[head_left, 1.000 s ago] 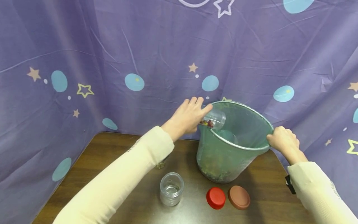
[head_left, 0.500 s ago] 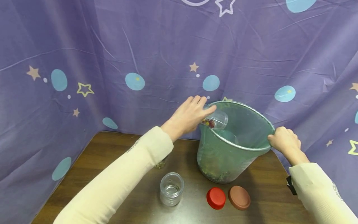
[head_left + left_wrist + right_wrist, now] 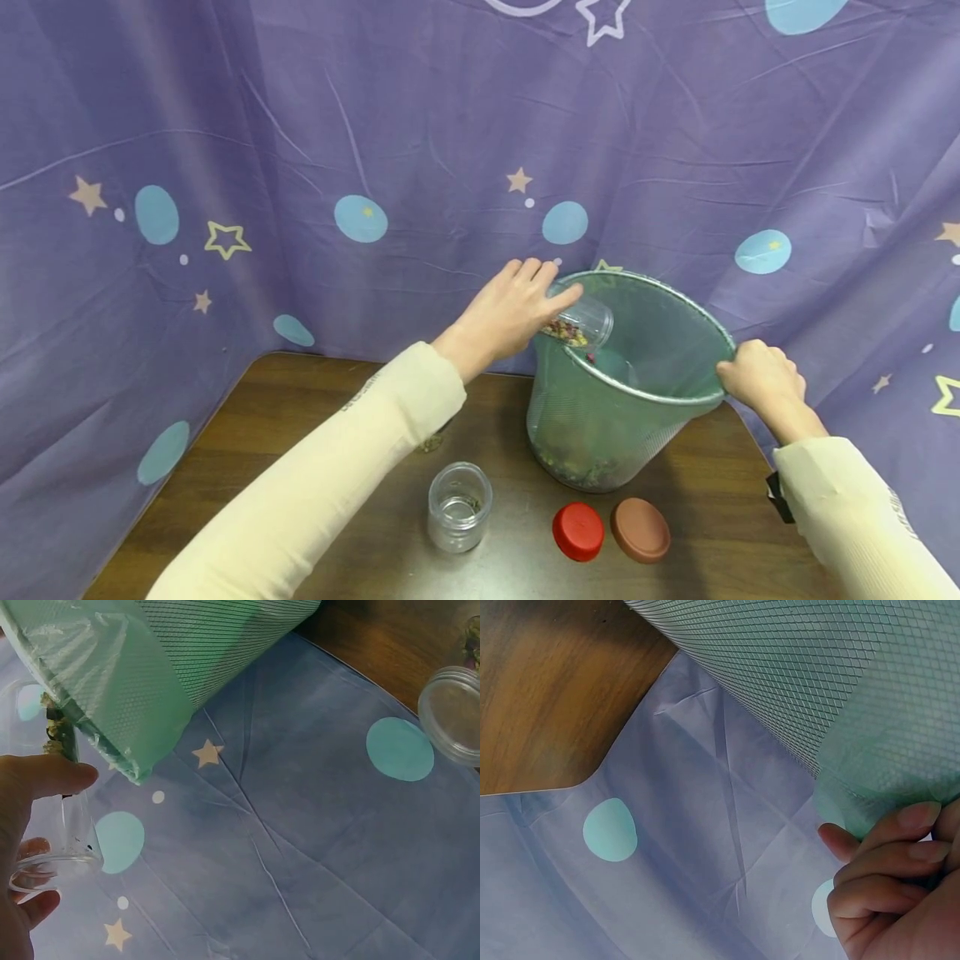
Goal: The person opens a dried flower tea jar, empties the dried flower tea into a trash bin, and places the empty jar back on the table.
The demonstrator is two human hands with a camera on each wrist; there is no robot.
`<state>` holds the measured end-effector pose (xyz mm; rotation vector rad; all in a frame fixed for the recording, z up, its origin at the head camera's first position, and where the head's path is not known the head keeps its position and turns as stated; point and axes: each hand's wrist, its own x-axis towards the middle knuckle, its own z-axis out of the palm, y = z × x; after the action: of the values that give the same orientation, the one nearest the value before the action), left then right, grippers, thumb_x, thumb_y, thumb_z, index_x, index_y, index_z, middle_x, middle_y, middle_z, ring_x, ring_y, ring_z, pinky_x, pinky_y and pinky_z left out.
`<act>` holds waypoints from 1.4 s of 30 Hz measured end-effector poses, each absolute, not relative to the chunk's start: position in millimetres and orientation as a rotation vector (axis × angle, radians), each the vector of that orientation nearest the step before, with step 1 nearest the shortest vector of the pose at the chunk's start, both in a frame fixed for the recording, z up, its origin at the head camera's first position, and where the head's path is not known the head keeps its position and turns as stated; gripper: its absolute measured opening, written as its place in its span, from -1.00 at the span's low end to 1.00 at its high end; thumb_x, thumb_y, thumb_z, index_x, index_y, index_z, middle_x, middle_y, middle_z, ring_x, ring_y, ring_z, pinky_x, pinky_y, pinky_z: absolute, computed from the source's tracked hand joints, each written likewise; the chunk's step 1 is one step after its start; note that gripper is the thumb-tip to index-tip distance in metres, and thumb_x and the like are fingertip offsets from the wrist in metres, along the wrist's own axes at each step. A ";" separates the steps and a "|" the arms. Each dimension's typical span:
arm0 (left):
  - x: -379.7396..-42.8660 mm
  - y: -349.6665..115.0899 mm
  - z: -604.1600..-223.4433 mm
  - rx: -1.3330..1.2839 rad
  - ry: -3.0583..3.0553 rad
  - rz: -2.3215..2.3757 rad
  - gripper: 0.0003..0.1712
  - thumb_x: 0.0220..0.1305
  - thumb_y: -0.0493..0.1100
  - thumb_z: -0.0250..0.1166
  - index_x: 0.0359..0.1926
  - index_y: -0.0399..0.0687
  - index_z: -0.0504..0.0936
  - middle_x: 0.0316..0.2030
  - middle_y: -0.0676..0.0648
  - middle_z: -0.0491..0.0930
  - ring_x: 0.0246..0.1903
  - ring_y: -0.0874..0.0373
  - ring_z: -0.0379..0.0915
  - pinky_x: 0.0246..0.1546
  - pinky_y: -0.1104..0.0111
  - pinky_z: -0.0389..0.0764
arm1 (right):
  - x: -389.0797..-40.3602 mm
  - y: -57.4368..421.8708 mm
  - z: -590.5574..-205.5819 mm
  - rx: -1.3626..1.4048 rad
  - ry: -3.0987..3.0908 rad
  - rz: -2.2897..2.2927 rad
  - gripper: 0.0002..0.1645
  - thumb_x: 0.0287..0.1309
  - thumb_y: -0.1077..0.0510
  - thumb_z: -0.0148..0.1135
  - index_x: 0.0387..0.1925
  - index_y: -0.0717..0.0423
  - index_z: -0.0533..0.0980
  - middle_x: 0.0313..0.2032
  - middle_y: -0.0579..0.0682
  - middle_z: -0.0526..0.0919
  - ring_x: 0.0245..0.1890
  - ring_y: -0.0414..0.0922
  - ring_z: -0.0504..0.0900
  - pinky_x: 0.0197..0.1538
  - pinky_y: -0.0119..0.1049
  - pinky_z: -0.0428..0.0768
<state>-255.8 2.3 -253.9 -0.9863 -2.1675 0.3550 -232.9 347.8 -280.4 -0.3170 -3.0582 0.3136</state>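
Note:
My left hand [image 3: 510, 312] grips a clear jar [image 3: 594, 321], tipped on its side with its mouth over the left rim of a mesh wastebasket [image 3: 585, 442]. Dried flower bits [image 3: 567, 333], red and yellow, lie along the jar's lower wall near the mouth. A small red piece [image 3: 591, 357] shows just below the mouth, inside the basket. In the left wrist view, the thumb and fingers wrap the jar [image 3: 75, 825] near its base. My right hand [image 3: 763, 379] holds the basket's right rim, fingers curled over the green liner bag [image 3: 877, 780]. The basket leans; dark plant bits show at its bottom.
On the wooden table [image 3: 360, 517] stands a second clear jar [image 3: 460, 517] with a few specks inside. A red lid [image 3: 579, 531] and a brownish-pink lid [image 3: 641, 530] lie in front of the basket. Another jar [image 3: 454, 712] with dried contents is mostly hidden behind my left sleeve.
The jar in my left hand has shifted slightly right. Its flower bits have spread toward the mouth, and a red piece now shows below it. My right hand has barely moved.

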 end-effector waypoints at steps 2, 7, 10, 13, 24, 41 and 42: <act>-256.0 2.1 -253.2 -0.974 -2.176 0.356 -0.40 0.22 -0.16 0.29 0.28 0.14 0.38 0.16 -0.21 0.48 0.01 -0.07 0.49 -0.03 0.21 0.57 | -233.1 347.8 -278.5 -0.314 -3.052 0.314 -0.62 0.03 0.09 -0.06 -0.39 0.38 0.50 -0.14 0.60 0.51 -0.15 0.55 0.51 -0.42 0.14 0.47; -254.1 -0.2 -256.8 -0.953 -2.199 0.331 -0.40 0.23 -0.15 0.25 0.30 0.13 0.37 0.05 -0.19 0.50 -0.02 -0.07 0.50 -0.06 0.20 0.59 | -230.9 348.0 -279.2 -0.296 -3.059 0.313 -0.65 0.04 0.10 -0.06 -0.44 0.34 0.49 -0.15 0.58 0.53 -0.18 0.54 0.52 -0.44 0.14 0.47; -253.4 -2.2 -259.9 -0.954 -2.227 0.277 -0.36 0.18 -0.16 0.27 0.31 0.14 0.38 0.01 -0.21 0.50 -0.06 -0.09 0.52 -0.09 0.17 0.62 | -229.5 347.7 -281.2 -0.296 -3.067 0.316 -0.65 0.03 0.10 -0.06 -0.44 0.34 0.49 -0.15 0.59 0.53 -0.18 0.54 0.52 -0.44 0.14 0.47; -253.8 -3.9 -261.7 -0.953 -2.270 0.222 -0.28 0.13 -0.11 0.35 0.33 0.16 0.35 0.00 -0.23 0.49 -0.14 -0.08 0.54 -0.18 0.20 0.65 | -229.1 347.2 -282.4 -0.306 -3.067 0.321 -0.65 0.03 0.10 -0.06 -0.43 0.34 0.50 -0.13 0.59 0.52 -0.16 0.54 0.52 -0.41 0.15 0.47; -256.8 -17.5 -262.8 -1.087 -2.375 0.079 -0.09 0.05 -0.05 0.32 0.47 0.12 0.22 -0.02 -0.28 0.42 -0.20 -0.07 0.42 -0.23 0.19 0.61 | -229.4 345.5 -281.4 -0.319 -3.066 0.314 -0.65 0.03 0.10 -0.05 -0.42 0.34 0.49 -0.14 0.57 0.53 -0.15 0.54 0.52 -0.40 0.16 0.47; -260.1 -6.7 -254.4 -1.079 -2.292 0.172 -0.36 0.07 -0.29 0.20 0.25 -0.17 0.37 0.05 -0.20 0.48 0.05 -0.09 0.43 0.09 0.18 0.56 | -231.8 347.1 -281.2 -0.327 -3.052 0.300 -0.67 0.03 0.09 -0.05 -0.46 0.32 0.47 -0.16 0.58 0.53 -0.17 0.54 0.52 -0.43 0.15 0.46; -259.9 -5.6 -254.1 -1.083 -2.292 0.179 -0.35 0.07 -0.30 0.20 0.27 -0.16 0.37 0.08 -0.21 0.48 0.08 -0.09 0.42 0.12 0.18 0.55 | -232.2 346.8 -281.3 -0.322 -3.051 0.299 -0.68 0.02 0.09 -0.05 -0.47 0.31 0.47 -0.16 0.57 0.53 -0.17 0.53 0.52 -0.43 0.15 0.46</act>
<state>-259.9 -5.6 -254.1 -1.0828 -2.2924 0.1788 -232.2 346.8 -281.3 -0.3222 -3.0506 0.2986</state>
